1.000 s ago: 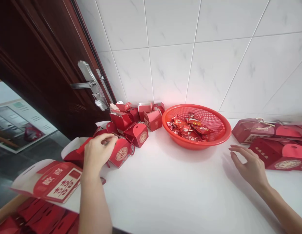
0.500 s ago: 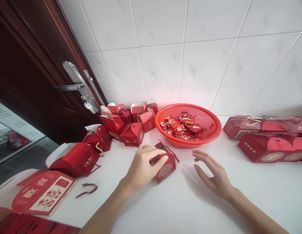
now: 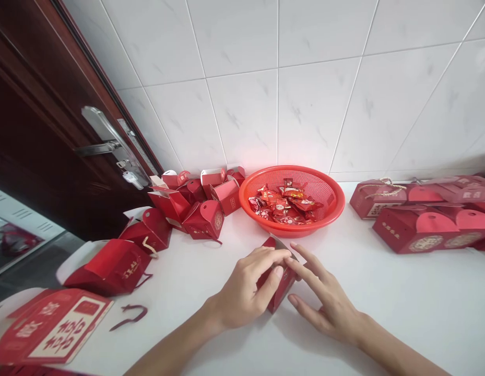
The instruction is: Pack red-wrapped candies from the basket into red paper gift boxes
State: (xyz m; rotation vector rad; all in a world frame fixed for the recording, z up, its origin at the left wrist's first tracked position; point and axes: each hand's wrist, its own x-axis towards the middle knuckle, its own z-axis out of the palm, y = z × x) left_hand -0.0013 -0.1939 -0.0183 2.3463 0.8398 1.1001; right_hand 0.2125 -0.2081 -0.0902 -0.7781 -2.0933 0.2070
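Note:
In front of the basket a small red gift box stands on the white table, partly covered by both hands. My left hand is closed on it, fingers over the top and thumb against the near side. My right hand has its fingers stretched out, their tips at the top edge of the box, with the thumb apart from it. Just behind lies a red plastic basket holding several red-wrapped candies.
Several open red boxes stand to the left, with a larger one at the near left. A dark red ribbon lies loose. Closed red boxes line the right side. A tiled wall and a wooden door rise behind.
My right hand has moved left to the box, its fingertips now at the top. The box has turned and come nearer with my left hand. The view has shifted slightly.

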